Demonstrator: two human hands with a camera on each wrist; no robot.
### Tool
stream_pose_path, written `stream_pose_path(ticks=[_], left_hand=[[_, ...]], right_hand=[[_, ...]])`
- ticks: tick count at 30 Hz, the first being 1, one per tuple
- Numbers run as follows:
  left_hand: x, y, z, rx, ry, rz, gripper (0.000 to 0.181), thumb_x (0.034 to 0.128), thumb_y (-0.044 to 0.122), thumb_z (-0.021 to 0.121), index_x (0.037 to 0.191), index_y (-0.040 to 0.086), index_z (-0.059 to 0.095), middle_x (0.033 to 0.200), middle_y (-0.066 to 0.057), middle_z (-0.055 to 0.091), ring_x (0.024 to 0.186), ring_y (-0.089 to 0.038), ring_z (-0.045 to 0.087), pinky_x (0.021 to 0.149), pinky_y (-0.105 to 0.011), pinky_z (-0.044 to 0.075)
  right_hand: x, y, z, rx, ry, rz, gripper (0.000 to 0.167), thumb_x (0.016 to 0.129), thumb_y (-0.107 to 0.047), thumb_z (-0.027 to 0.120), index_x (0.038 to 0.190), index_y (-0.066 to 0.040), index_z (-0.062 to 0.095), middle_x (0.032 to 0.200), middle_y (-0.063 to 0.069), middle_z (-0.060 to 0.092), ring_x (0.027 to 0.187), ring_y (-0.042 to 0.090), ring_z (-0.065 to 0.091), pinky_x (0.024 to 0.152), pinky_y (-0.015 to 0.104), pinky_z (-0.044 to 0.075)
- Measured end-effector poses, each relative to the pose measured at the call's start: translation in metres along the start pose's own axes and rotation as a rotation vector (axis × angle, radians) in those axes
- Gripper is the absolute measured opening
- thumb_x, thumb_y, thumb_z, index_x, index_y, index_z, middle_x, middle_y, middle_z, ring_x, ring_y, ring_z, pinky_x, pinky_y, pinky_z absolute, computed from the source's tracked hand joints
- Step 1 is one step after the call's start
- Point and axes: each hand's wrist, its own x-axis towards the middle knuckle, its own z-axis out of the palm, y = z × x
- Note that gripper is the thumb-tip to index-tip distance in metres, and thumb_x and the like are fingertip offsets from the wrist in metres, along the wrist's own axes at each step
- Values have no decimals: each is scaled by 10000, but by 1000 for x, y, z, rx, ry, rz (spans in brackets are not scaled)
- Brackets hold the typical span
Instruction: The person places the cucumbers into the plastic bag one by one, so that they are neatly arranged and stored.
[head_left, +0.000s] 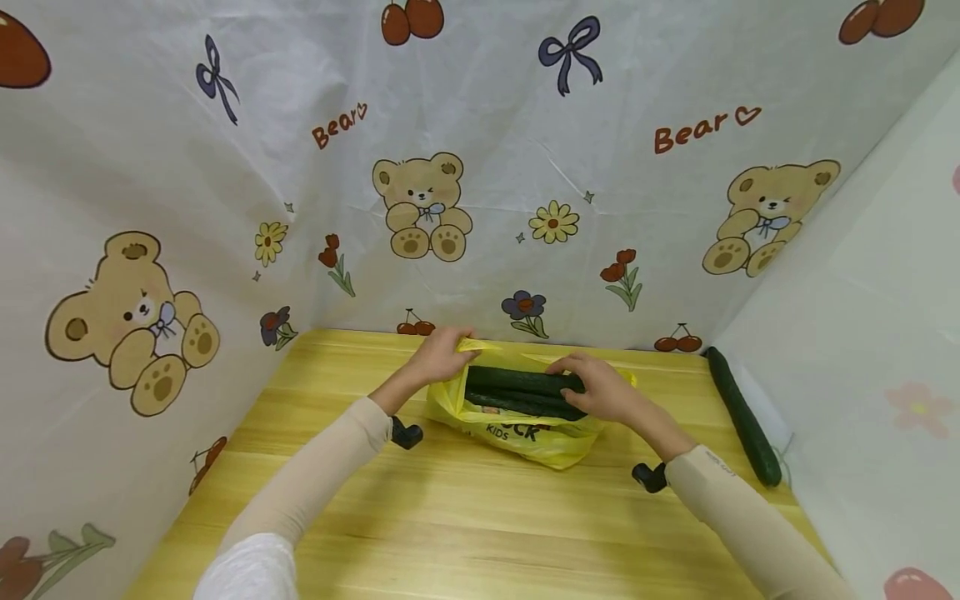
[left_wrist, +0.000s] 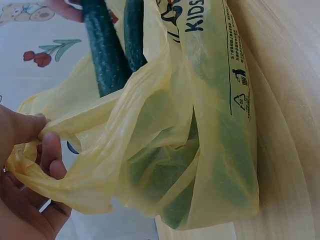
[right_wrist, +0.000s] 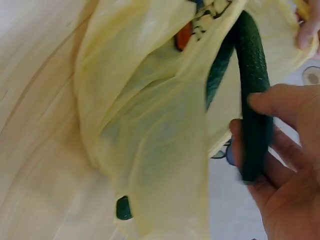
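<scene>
A yellow plastic bag (head_left: 551, 448) lies on the wooden table, its mouth spread open, with dark green cucumbers inside. My left hand (head_left: 441, 357) pinches the bag's rim at the left; in the left wrist view the thumb and fingers of the left hand (left_wrist: 32, 175) hold the bunched yellow film. At the opening's right side, my right hand (head_left: 597, 388) holds one end of the upper cucumber (head_left: 517, 381). The right wrist view has this cucumber (right_wrist: 254, 65) between thumb and fingers. A second cucumber (head_left: 517, 402) lies beside it. The bag film partly hides others.
Another cucumber (head_left: 742, 417) lies along the table's right edge, beside a whitish object (head_left: 761, 404) near the wall. White cloth walls (head_left: 495, 283) with printed bears enclose the table (head_left: 480, 533) at the back, left and right.
</scene>
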Motion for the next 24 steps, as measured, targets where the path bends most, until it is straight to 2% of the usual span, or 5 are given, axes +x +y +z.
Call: stream_pose_path(ticks=[4, 7, 16, 21, 24], left_hand=[[-1, -3, -1, -7, 1, 9, 122, 1077, 262, 683, 1130, 155, 713, 908, -36, 667, 630, -146, 466, 687, -340, 443], [-1, -4, -2, -14, -2, 16, 111, 1082, 264, 674, 1110, 161, 703, 861, -32, 638, 595, -130, 462, 655, -317, 438], [-2, -4, -4, -33, -16, -14, 120, 1083, 293, 672, 1113, 178, 689, 799, -1, 610, 483, -110, 461, 578, -282, 438], [-4, -5, -4, -51, -10, -37, 157, 1075, 322, 683, 1152, 185, 688, 771, -26, 621, 460, -123, 490, 520, -286, 457], [-9, -7, -5, -68, 1, -68, 228, 1064, 343, 697, 1232, 189, 685, 899, -55, 695, 502, -151, 561, 533, -304, 486]], right_hand=[[2, 8, 7, -130, -84, 8, 385, 972, -95, 793, 1338, -108, 675, 1297, 83, 714, 1162, 300, 716, 969, 501, 605], [3, 11, 12, -177, -104, 25, 315, 965, -84, 796, 1256, -121, 682, 1231, 63, 705, 1059, 258, 720, 891, 455, 613], [-3, 11, 5, -172, -101, 27, 227, 974, -87, 784, 1192, -95, 721, 1194, 90, 701, 1027, 272, 709, 884, 463, 605], [-19, 21, -8, -145, -20, 18, 220, 982, -104, 780, 1196, -71, 741, 1205, 117, 716, 1082, 346, 709, 931, 529, 598], [-37, 34, -15, -126, 71, 34, 213, 990, -109, 770, 1196, -61, 745, 1224, 137, 728, 1147, 398, 696, 983, 585, 575]])
